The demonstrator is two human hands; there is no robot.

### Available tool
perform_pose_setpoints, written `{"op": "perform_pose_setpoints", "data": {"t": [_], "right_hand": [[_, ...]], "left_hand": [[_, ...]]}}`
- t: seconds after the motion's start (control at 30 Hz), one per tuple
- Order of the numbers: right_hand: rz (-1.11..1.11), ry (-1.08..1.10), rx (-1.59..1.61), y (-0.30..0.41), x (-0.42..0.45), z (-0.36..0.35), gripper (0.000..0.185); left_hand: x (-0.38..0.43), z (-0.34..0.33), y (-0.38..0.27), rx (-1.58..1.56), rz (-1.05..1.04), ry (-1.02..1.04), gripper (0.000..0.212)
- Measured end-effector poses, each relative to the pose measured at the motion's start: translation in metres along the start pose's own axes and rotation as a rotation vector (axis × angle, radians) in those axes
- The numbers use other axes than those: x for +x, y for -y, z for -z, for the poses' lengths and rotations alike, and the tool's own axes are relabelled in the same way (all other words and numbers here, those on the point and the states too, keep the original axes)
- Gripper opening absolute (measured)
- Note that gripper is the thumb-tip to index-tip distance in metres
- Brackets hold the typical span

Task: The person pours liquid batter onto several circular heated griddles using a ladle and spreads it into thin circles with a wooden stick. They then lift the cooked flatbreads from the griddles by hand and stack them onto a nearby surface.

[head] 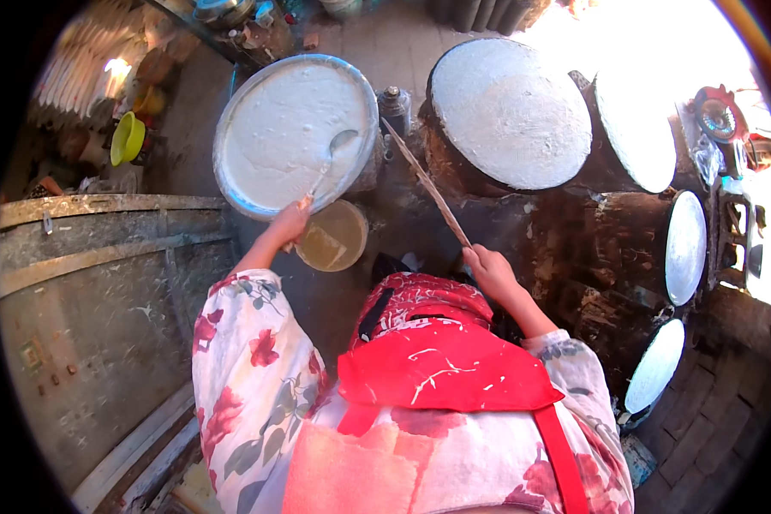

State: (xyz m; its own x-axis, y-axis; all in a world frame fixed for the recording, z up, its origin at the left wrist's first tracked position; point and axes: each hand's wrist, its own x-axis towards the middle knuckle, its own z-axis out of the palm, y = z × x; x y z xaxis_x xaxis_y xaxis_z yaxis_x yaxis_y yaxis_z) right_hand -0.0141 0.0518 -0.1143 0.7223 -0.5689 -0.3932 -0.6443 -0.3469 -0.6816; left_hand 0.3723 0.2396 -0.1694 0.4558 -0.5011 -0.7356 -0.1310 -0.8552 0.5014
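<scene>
My left hand (289, 223) grips the handle of a ladle (344, 139). The ladle's bowl rests in thick white batter (289, 122), which fills a wide round basin (230, 193) at the upper left. Below that basin, close to my left hand, stands a tub (333, 239) of cloudy brownish liquid. In my right hand (492, 273) is the lower end of a long thin wooden stick (428, 184). It points up and left, its tip near the basin's right rim. A large round griddle (511, 115) coated in white lies beyond my right hand.
More white-topped round griddles (636, 135) curve along the right, including a low one (655, 366). A metal canister (394, 110) stands between basin and griddle. A red blower (719, 115) is at far right. At left are a wood-framed panel (96, 289) and a yellow-green bowl (127, 139).
</scene>
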Motion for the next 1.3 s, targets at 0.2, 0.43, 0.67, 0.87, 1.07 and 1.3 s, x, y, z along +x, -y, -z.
{"op": "perform_pose_setpoints", "data": {"t": [0.2,0.43,0.67,0.87,1.07,1.3], "right_hand": [[-0.262,0.369,0.621,0.031,0.077,-0.07,0.045],[-0.54,0.669,1.302,0.028,0.067,-0.138,0.048],[-0.091,0.672,1.294,0.128,0.068,-0.085,0.05],[0.36,0.348,0.794,0.216,0.08,-0.032,0.048],[0.805,-0.233,0.12,0.233,0.054,-0.019,0.033],[0.442,-0.26,0.29,0.154,0.061,-0.011,0.034]], "left_hand": [[-0.046,-0.031,0.011,-1.17,0.24,0.489,0.033],[-0.092,-0.051,-0.023,-1.94,0.082,0.837,0.031],[-0.182,0.011,-0.068,-1.894,-0.32,0.909,0.034],[-0.239,0.053,-0.077,-1.643,-0.871,0.841,0.037],[-0.177,0.032,-0.016,-1.965,-0.937,0.777,0.035],[-0.149,0.008,-0.032,-1.131,-0.29,-0.381,0.026]]}}
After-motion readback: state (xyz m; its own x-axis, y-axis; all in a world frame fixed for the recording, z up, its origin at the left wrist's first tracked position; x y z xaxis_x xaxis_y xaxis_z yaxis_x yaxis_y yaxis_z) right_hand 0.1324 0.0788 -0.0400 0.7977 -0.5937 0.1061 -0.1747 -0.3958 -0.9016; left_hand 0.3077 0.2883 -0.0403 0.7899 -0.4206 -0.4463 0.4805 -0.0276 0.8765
